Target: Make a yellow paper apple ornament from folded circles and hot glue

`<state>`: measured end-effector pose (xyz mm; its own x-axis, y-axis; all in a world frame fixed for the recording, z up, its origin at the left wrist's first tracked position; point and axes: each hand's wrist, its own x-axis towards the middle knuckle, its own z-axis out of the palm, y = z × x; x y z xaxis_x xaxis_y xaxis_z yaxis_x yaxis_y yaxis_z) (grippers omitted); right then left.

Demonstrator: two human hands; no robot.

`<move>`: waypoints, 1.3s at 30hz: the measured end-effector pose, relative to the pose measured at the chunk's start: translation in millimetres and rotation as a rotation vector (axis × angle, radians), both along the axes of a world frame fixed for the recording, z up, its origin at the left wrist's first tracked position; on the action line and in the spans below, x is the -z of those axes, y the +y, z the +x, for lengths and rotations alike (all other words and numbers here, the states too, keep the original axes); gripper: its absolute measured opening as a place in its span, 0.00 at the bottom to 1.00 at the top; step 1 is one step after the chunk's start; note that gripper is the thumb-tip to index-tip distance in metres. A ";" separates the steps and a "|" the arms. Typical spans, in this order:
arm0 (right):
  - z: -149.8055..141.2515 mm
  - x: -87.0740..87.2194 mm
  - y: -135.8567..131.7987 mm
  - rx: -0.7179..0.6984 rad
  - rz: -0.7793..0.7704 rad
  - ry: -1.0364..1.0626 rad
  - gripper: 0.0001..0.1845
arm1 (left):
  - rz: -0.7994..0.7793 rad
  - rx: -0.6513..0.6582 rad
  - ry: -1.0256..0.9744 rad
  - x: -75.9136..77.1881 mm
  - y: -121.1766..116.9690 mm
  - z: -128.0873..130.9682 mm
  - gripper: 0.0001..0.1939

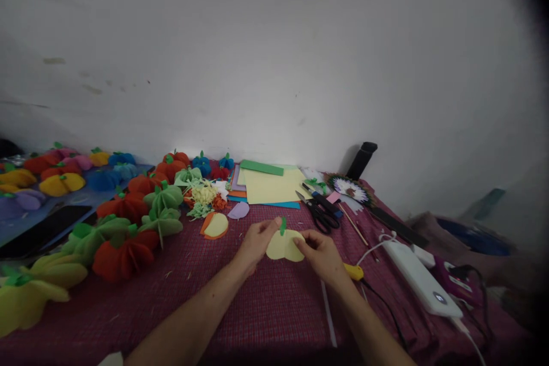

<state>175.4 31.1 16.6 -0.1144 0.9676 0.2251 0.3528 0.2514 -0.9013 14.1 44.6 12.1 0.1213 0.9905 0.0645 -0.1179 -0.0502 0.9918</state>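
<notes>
Between my two hands is a pale yellow paper pumpkin (285, 246) with a small green paper stem (283, 225) at its top. The fingers of my left hand (259, 243) pinch it at the upper left, close to the stem. At the right edge, the thumb and fingers of my right hand (319, 253) grip the paper. Left of my hands lie an orange and cream paper cutout (215, 226) and a lilac cutout (239, 210). Black scissors (321, 217) rest beyond my right hand.
Finished paper pumpkins (126, 254) in several colours crowd the left side. Coloured sheets (272, 186) and paper scraps (203, 195) lie at the back. To the right are a yellow-handled tool (354, 271) with a cord, a white power bank (422, 277) and cables. A wall rises behind.
</notes>
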 end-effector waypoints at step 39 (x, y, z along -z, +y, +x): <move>3.2 -2.9 -4.4 0.020 0.008 0.022 0.12 | 0.057 0.033 0.144 3.7 1.0 0.2 0.14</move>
